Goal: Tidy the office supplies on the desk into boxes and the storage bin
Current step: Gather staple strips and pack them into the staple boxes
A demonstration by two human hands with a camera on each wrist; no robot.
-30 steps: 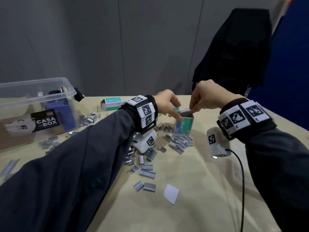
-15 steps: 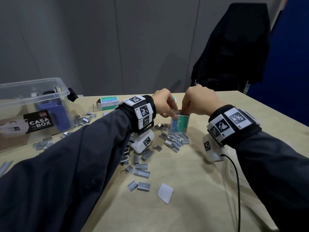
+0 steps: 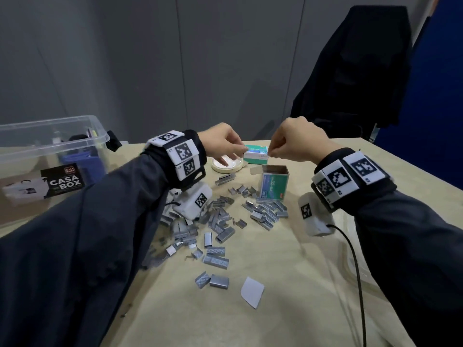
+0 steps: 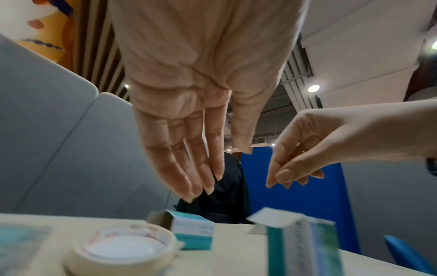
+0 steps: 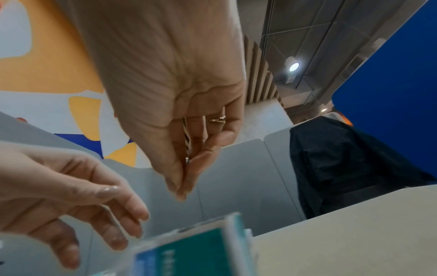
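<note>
Above the upright open green cardboard staple box point(image 3: 274, 181), the left hand point(image 4: 201, 115) is held with fingers relaxed, empty; the right hand point(image 3: 294, 142) is seen pinched, contents untellable.

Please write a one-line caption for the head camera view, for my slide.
Both hands, left hand and right hand, raised above an open staple box amid loose staple strips on the desk.

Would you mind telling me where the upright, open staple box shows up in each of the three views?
Head: the open staple box stands at centre, below the two hands, beside the loose staples.
Left wrist: bottom right, blurred, flap raised.
Right wrist: bottom centre, blurred, only its top part in frame.
Shared landmark: the black jacket behind the desk, seen also at and.
</note>
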